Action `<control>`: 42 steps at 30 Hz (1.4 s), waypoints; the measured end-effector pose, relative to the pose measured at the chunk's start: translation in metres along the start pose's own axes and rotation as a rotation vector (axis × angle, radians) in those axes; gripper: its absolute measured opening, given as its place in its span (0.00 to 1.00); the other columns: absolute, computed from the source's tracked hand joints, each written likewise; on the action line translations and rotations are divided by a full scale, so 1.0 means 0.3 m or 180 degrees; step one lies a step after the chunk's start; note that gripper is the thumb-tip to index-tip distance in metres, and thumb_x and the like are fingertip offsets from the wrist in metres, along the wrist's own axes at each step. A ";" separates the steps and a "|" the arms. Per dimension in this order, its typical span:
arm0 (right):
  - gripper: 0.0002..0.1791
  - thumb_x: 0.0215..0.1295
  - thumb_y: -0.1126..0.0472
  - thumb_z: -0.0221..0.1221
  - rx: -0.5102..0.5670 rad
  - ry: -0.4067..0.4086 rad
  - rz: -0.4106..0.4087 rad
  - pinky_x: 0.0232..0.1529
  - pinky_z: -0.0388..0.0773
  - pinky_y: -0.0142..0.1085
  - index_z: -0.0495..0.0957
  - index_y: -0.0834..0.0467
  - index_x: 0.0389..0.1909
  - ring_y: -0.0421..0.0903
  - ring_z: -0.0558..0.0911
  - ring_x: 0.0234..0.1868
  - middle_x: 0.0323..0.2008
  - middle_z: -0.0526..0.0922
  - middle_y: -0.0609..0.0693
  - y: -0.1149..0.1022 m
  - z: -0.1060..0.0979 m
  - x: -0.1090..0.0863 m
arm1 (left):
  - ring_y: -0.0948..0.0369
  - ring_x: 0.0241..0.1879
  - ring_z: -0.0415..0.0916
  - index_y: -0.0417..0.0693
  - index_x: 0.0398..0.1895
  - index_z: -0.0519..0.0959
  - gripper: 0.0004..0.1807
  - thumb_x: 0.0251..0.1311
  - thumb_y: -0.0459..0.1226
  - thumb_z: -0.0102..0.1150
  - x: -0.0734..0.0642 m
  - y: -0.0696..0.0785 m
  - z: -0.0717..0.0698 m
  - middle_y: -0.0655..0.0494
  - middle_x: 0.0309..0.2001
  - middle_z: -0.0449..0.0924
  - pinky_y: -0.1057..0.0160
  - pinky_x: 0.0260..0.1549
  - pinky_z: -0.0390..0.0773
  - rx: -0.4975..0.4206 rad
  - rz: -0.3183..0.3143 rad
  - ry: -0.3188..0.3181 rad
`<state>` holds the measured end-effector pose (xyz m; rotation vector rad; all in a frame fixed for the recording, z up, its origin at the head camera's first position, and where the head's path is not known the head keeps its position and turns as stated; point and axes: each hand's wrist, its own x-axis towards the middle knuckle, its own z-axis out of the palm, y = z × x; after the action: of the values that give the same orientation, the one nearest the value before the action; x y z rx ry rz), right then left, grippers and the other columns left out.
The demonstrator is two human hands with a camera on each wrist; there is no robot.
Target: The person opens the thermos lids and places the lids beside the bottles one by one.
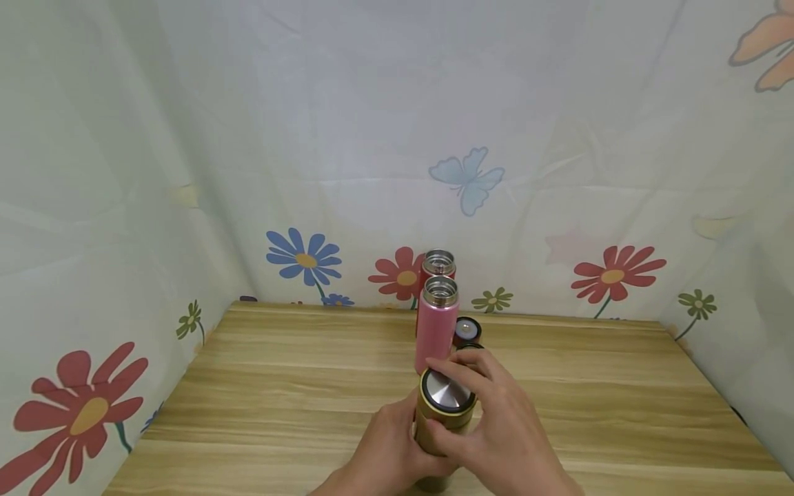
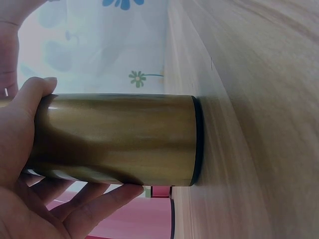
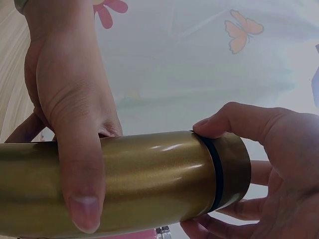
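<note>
An upright gold thermos (image 2: 119,139) stands with its dark-rimmed base right at the table. My left hand (image 1: 387,441) grips its body, the thumb lying across the gold side in the right wrist view. Up top, my right hand (image 1: 509,420) holds the lid (image 3: 235,167), thumb and fingers spread around it. The lid has a shiny silver disc on top and a dark band where it meets the body. Just beyond the thermos stands a lidless pink bottle (image 1: 437,334) with a bare steel mouth.
Behind the pink bottle is a red bottle (image 1: 439,262), also lidless. A dark lid with a pale inside (image 1: 466,331) lies to their right, and another dark lid (image 1: 470,347) is partly hidden by my right hand. A flowered curtain (image 1: 347,172) encloses the wooden table (image 1: 298,386).
</note>
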<state>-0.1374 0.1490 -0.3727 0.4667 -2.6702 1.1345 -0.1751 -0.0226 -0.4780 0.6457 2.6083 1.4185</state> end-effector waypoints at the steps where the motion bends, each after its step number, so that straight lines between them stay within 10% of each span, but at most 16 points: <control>1: 0.38 0.49 0.55 0.81 0.0022 -0.0018 0.0015 0.55 0.81 0.45 0.78 0.25 0.59 0.39 0.78 0.55 0.55 0.76 0.34 0.000 -0.001 0.000 | 0.73 0.50 0.79 0.74 0.62 0.72 0.37 0.48 0.61 0.77 0.000 0.000 0.000 0.75 0.54 0.83 0.64 0.54 0.79 0.0009 0.0004 -0.0002; 18: 0.38 0.49 0.48 0.81 -0.0002 -0.0010 -0.0048 0.55 0.80 0.49 0.76 0.26 0.61 0.42 0.78 0.56 0.56 0.76 0.37 0.004 -0.001 -0.004 | 0.73 0.48 0.80 0.73 0.60 0.73 0.36 0.48 0.58 0.78 -0.001 -0.006 0.006 0.75 0.51 0.84 0.66 0.52 0.79 -0.0055 0.0104 0.0042; 42: 0.40 0.40 0.33 0.80 -0.1144 0.0686 0.0018 0.36 0.77 0.38 0.84 0.43 0.57 0.44 0.79 0.42 0.48 0.78 0.46 -0.028 0.046 -0.025 | 0.73 0.53 0.80 0.73 0.67 0.69 0.42 0.47 0.55 0.79 0.001 -0.004 0.006 0.72 0.59 0.82 0.61 0.57 0.79 -0.0007 -0.0112 -0.0033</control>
<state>-0.1284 0.1349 -0.3790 0.2564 -2.6021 0.6396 -0.1751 -0.0218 -0.4798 0.6021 2.5966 1.4042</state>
